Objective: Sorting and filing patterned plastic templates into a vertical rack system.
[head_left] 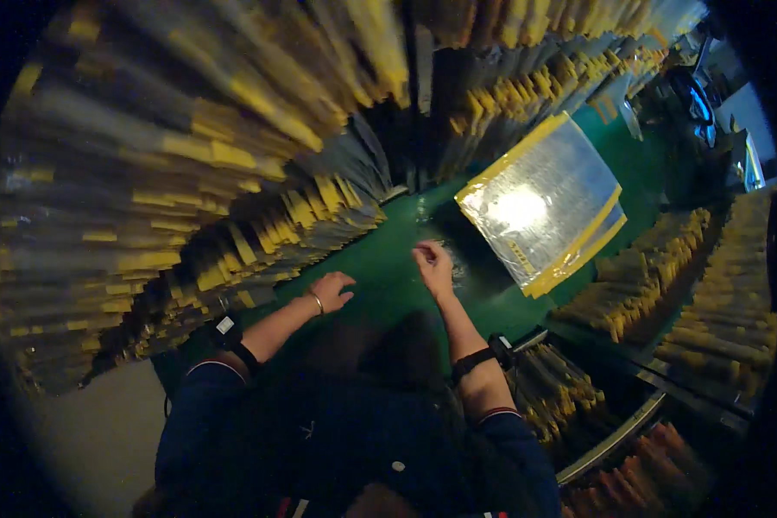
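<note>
My left hand (pixel 332 292), with a bracelet (pixel 318 304) at its wrist, hangs over the green floor with thumb and fingers apart and nothing in it. To its right and a little farther forward is my right hand (pixel 434 268). Its fingers curl in toward the thumb; whatever they may hold is too small to make out. Nearest to my right hand, but apart from it, lies a stack of flat, clear-wrapped packets (pixel 548 194) with yellow borders. Light glares off the top packet.
Dense rows of upright yellow-edged folders (pixel 233 250) line the left side, blurred in part. More such folders (pixel 527 95) stand at the far side. Lower racks of folders (pixel 639 276) run along the right, with a metal rail (pixel 613 436) nearer me. Green floor (pixel 371 259) lies between them.
</note>
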Available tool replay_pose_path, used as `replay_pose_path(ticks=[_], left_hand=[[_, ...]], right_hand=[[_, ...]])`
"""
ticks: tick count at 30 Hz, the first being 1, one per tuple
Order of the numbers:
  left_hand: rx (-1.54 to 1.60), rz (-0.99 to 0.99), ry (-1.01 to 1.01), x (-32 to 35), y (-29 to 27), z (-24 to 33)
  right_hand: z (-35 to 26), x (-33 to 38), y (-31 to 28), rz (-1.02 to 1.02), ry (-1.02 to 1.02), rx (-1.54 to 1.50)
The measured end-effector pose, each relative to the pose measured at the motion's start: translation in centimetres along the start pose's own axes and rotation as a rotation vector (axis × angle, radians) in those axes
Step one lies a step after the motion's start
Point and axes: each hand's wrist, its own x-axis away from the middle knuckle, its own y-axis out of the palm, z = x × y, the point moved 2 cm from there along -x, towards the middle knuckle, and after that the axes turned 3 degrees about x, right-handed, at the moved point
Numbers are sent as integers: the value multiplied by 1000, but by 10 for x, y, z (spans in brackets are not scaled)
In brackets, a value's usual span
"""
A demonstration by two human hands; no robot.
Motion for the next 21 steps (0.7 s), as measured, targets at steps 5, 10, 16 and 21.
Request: replay_pose_path(ticks=[5,10,16,21], left_hand=[[-37,279,186,24,15,-54],[-69,638,444,23,-1,-91],[-278,867,720,-1,-17,-85],[-454,1137,830,-60,-9,-119]], right_hand=[[-77,-5,87,-53,-507,335],[-129,-19,148,-40,-896,346],[-129,-42,192,-15,-1308,456],[-104,-84,183,242,-1467,528]])
